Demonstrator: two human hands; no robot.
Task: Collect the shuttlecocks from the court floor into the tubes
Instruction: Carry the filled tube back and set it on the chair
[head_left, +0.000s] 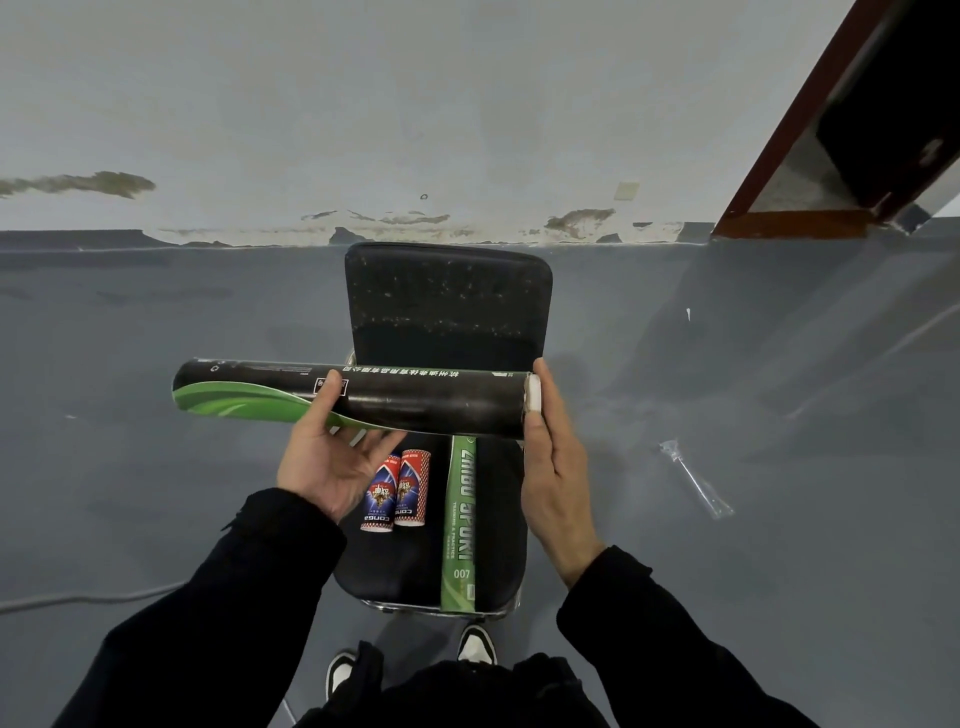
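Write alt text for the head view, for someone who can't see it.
A person holds a black and green shuttlecock tube level above a black chair, the left hand under its middle and the right hand flat against its right end. A green tube and two short red cans lie on the seat; grey floor surrounds it.

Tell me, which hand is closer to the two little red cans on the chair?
Left. The left hand is right beside the red cans; the right hand is farther off, past the green tube.
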